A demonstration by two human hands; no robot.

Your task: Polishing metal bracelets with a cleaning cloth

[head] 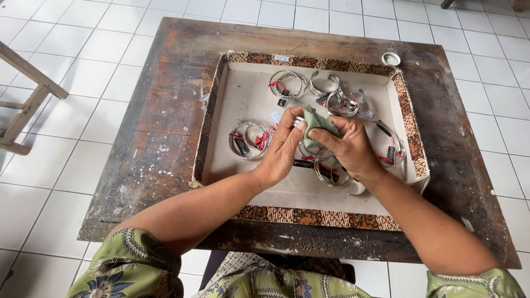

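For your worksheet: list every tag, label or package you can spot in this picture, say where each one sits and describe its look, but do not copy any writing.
Small white label: top rim of the tray, rectangular.
Black tag: on the left bangles, oblong, beside red ties.
Black tag: on bangles right of the right hand, oblong.
White tag: above the left hand, small.

Soft, even daylight fills the view, bright but not harsh. The white floor tiles [83, 83] reflect it without burning out. Shadows are faint and diffuse: a pale one lies under the hands [317, 146] on the tray's cream lining [243, 99]. Small glints sit on the silver bangles [287, 84]. Focus is sharp across the dark wooden table [165, 121]. Tile lines bow slightly toward the edges, a wide-lens effect.
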